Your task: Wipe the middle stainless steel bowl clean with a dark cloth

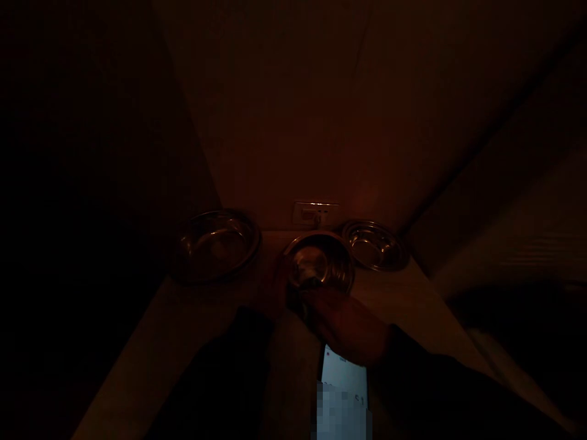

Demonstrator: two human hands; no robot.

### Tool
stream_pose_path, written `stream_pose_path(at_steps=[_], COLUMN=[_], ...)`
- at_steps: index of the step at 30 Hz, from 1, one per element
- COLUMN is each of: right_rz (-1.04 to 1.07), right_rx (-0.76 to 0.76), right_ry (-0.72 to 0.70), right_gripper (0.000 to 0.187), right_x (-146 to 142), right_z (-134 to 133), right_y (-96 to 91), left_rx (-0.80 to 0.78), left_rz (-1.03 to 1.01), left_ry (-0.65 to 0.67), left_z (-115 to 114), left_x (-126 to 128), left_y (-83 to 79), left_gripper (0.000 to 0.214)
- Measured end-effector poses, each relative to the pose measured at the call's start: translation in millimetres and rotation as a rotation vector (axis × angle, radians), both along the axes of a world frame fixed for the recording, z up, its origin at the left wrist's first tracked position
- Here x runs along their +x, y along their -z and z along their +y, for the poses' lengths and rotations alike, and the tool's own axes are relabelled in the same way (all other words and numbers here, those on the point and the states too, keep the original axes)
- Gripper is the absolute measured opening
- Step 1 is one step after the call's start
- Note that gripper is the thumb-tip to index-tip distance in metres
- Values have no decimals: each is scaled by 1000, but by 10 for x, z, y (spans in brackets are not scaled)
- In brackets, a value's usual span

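A shiny round metal bowl (339, 260) is in the middle of the table, tilted with its opening partly towards me. Along its left side is my left hand (270, 290), dim and reddish, with fingers curled at the rim. My right hand (346, 321) reaches across the near rim, its fingers bent together at the bowl's mouth. Something dark lies under those fingertips; the poor light hides what it is. Below the right hand a lit phone (346, 373) lies on the table, its lower part pixelated.
A wide metal basin (215, 247) stands at the back left, and a shallower metal dish (376, 247) at the back right. Behind the bowl, a wall socket (316, 213) holds a plug. The wooden table (403, 299) meets walls at the back.
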State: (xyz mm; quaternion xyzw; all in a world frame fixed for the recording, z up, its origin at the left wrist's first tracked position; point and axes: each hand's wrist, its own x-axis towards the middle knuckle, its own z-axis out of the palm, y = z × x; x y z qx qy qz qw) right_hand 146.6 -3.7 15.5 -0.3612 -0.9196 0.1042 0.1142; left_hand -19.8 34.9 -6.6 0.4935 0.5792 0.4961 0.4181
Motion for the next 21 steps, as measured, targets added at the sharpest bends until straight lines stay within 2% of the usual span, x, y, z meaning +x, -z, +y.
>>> stream_pose_path(at_steps=[4, 11, 13, 17, 19, 21], right_rz=[120, -233, -204, 2, 2, -88], right_rx=[-68, 32, 6, -74, -82, -64], right_ry=[-12, -26, -21, -5, 16, 33], right_gripper=[44, 27, 28, 41, 42, 38], right_x=[-112, 187, 144, -98, -165, -141], right_z=[-38, 39, 54, 54, 52, 51], right_y=[-7, -171, -161, -113, -121, -151], left_rx=[41, 81, 72, 39, 3, 4], left_rz=[-32, -57, -21, 38, 57, 56], left_ry=[42, 82, 104, 94, 60, 49], left_z=[4, 12, 13, 43, 70, 94], left_x=[4, 26, 15, -41, -60, -59], left_y=[-10, -1, 10, 78, 117, 143], left_gripper=[44, 48, 47, 45, 44, 44])
